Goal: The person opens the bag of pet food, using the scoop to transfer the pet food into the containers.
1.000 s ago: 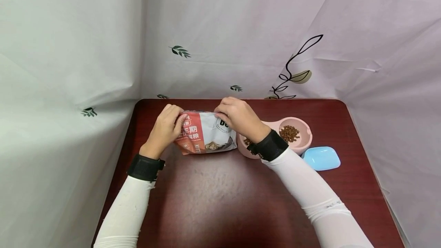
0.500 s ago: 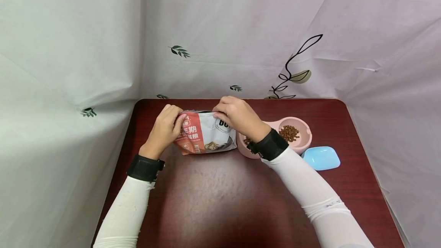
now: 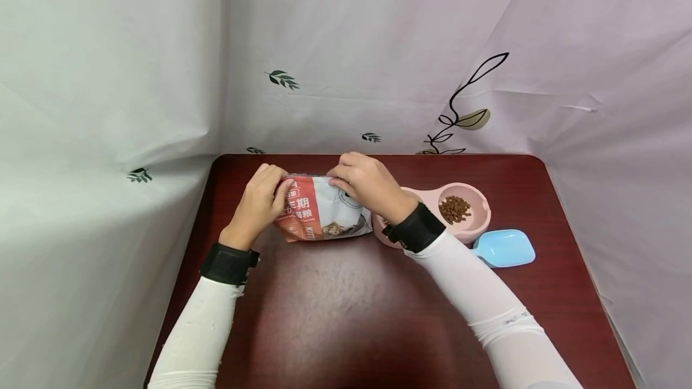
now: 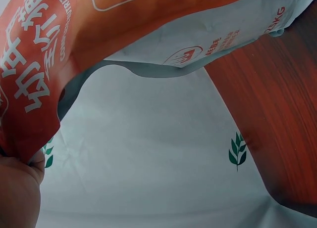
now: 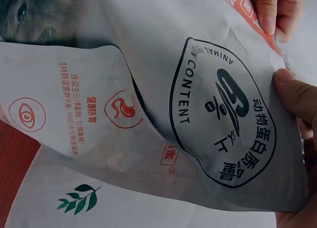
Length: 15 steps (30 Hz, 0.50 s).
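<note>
An orange and white cat food bag (image 3: 319,212) stands on the table, its printed front toward me. My left hand (image 3: 256,200) pinches the bag's top edge at its left end, thumb in front and fingers behind. Along the same edge, further right, my right hand (image 3: 370,182) pinches the rim between thumb and fingers. In the right wrist view the right thumb (image 5: 297,97) presses the bag's upper edge, close to the left fingers (image 5: 277,13). The left wrist view shows the bag's orange side and part of the left hand (image 4: 20,188).
A pink double bowl (image 3: 432,197) with brown kibble (image 3: 454,209) sits right of the bag, partly under my right wrist. Beside it lies a light blue scoop (image 3: 505,248). The dark red table (image 3: 335,317) backs onto a pale patterned curtain (image 3: 351,47).
My right hand has slid left along the bag's top edge, nearer my left hand. The gap at the bag's mouth looks narrower than half a second ago. The left hand stays put.
</note>
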### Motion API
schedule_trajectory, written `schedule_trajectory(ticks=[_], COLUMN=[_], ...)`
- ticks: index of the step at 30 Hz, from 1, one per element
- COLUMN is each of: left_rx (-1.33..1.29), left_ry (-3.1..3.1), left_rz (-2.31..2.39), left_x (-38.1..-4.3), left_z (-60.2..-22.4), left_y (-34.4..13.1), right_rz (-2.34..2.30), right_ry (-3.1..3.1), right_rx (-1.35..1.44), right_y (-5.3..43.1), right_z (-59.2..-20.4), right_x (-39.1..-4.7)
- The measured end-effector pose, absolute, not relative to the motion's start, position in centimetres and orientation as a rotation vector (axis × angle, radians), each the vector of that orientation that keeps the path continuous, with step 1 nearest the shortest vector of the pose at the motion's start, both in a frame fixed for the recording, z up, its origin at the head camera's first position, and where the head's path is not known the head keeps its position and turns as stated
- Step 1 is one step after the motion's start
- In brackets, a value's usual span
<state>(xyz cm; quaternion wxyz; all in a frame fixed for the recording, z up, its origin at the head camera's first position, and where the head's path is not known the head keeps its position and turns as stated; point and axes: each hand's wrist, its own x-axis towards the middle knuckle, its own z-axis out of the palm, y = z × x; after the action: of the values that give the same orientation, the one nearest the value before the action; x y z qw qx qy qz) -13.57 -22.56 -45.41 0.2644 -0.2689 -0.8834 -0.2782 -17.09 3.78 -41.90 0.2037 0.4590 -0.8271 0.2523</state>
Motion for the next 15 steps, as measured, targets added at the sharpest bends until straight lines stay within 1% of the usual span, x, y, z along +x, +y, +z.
schedule_trajectory(ticks=[15], left_rx=[-0.728], left_ry=[-2.382], left_rz=[-0.761], left_x=[-13.51], left_z=[-45.54], left_y=[-22.68], right_rz=[0.587], right_ry=[-2.412], right_rx=[1.207], right_y=[3.12], right_z=[-41.29], right_x=[-16.84])
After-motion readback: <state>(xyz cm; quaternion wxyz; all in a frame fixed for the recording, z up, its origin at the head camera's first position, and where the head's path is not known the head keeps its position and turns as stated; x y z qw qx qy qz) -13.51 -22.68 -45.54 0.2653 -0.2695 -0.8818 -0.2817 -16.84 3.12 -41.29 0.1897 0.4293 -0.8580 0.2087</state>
